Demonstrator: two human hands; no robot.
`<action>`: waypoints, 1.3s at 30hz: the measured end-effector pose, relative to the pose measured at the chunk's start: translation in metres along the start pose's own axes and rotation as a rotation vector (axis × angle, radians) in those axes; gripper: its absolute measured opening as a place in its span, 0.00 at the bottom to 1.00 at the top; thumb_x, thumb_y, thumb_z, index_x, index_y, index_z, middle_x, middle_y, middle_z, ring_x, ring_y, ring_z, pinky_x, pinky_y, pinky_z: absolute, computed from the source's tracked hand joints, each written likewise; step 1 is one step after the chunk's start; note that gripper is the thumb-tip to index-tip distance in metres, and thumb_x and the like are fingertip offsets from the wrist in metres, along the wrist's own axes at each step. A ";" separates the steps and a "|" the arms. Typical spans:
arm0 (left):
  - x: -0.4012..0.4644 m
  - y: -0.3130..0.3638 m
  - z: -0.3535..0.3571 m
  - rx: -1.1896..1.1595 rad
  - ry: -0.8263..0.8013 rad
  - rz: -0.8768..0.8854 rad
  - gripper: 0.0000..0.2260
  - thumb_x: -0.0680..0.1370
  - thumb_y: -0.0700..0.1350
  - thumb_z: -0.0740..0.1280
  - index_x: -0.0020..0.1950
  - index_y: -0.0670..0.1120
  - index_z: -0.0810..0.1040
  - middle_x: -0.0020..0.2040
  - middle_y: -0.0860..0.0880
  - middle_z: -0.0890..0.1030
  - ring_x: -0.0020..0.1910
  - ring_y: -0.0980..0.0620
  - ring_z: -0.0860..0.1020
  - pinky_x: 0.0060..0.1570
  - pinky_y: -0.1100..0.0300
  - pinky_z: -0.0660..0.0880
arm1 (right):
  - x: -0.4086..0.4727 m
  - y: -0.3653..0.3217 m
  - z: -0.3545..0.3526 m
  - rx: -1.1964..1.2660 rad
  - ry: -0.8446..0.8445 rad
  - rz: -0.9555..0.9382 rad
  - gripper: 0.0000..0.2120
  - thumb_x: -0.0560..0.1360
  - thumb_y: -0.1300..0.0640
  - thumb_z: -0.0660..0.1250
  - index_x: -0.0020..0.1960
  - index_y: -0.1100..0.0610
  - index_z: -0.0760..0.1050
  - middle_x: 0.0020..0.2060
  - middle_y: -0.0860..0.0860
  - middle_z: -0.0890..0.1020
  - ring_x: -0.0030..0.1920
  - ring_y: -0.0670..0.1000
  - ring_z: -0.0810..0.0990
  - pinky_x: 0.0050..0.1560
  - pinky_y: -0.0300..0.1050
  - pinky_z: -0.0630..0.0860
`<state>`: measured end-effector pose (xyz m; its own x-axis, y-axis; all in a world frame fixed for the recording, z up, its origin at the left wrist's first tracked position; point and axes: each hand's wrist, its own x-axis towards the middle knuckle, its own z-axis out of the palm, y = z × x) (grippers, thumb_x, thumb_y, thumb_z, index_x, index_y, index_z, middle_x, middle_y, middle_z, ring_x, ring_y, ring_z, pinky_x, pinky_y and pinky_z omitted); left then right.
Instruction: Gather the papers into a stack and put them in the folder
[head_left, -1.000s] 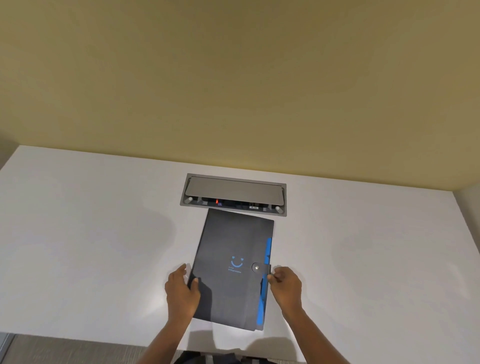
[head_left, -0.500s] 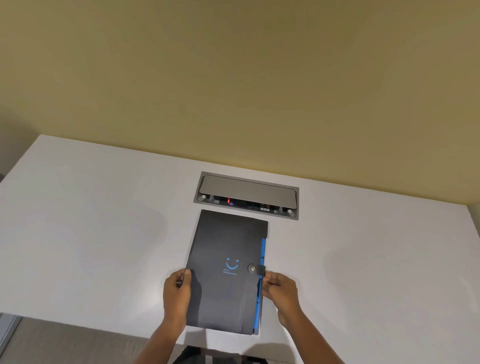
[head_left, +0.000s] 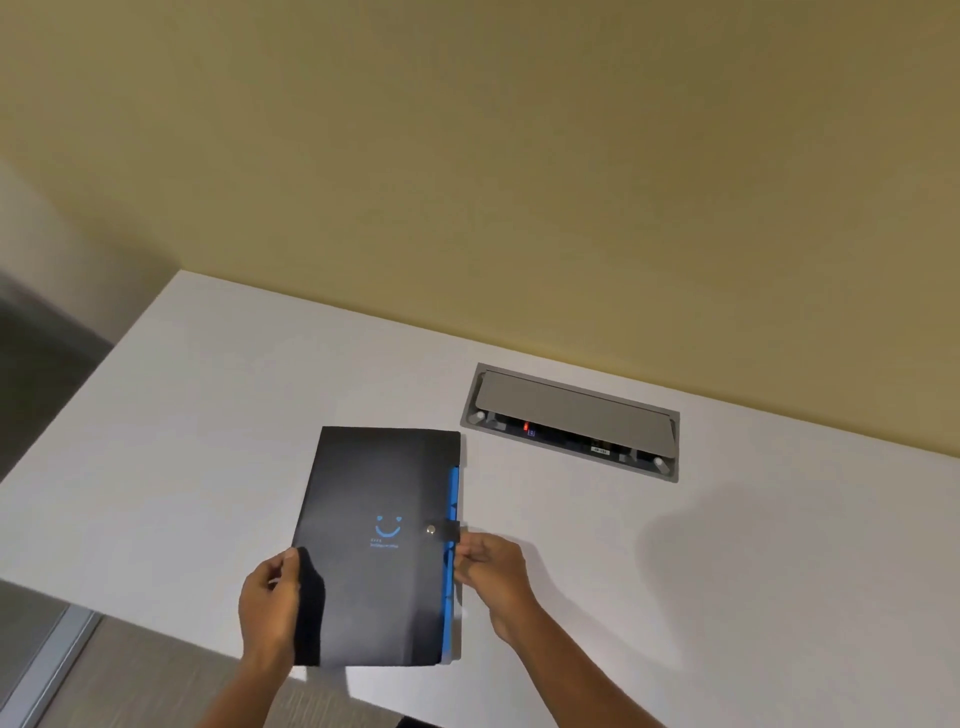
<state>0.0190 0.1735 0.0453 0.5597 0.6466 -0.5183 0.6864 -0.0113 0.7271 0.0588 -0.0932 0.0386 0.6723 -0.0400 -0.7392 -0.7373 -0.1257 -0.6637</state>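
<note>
The left hand (head_left: 270, 608) is curling around the left long edge of the folder (head_left: 374, 545), thumb on top of the cover and the other fingers hidden beneath, so it is closed on that edge rather than spread flat. The folder is lying on the white counter (head_left: 675, 571) with its long axis running from 6 o'clock to 12 o'clock, its near end reaching out past the counter's front edge. It is shut: the strap with the metal snap (head_left: 431, 530) is crossing from the right edge onto the black cover, just right of the blue smiling mark (head_left: 388, 527). Along the right side blue dividers (head_left: 453, 561) are showing, and I cannot tell whether any sheets are sitting between them; no loose papers are showing anywhere on the counter. The right hand (head_left: 488, 571) is sitting at 3 o'clock from the snap, touching the folder's right edge, fingers bent and pinching at the strap end or the blue edge; which of the two I cannot make out. It is the nearer hand to the fastening, so opening likely falls to it. At 1 o'clock from the folder, well apart, a grey cable hatch (head_left: 571, 421) is lying recessed in the counter.
</note>
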 end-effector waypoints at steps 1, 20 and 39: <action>0.010 0.007 -0.002 0.000 -0.003 0.016 0.11 0.83 0.49 0.65 0.56 0.42 0.81 0.50 0.43 0.81 0.51 0.41 0.78 0.55 0.49 0.74 | 0.006 -0.009 0.008 0.002 -0.003 -0.002 0.11 0.77 0.66 0.71 0.48 0.50 0.85 0.49 0.52 0.87 0.52 0.54 0.87 0.50 0.39 0.84; 0.177 0.116 0.077 0.185 -0.151 0.286 0.19 0.78 0.60 0.61 0.42 0.46 0.79 0.33 0.46 0.80 0.37 0.42 0.79 0.47 0.40 0.79 | 0.111 -0.116 0.048 0.202 0.055 -0.050 0.31 0.76 0.62 0.76 0.76 0.55 0.70 0.72 0.51 0.77 0.71 0.55 0.78 0.71 0.52 0.77; 0.163 0.137 0.088 0.293 -0.141 0.351 0.24 0.80 0.64 0.63 0.66 0.48 0.80 0.64 0.44 0.83 0.64 0.38 0.81 0.68 0.36 0.75 | 0.101 -0.124 0.034 0.094 0.051 -0.088 0.26 0.79 0.57 0.74 0.74 0.49 0.73 0.76 0.52 0.73 0.76 0.55 0.72 0.71 0.52 0.73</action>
<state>0.2454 0.2099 0.0209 0.8245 0.4559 -0.3352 0.5357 -0.4379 0.7220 0.2161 -0.0476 0.0428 0.7351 -0.0833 -0.6728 -0.6770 -0.0373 -0.7351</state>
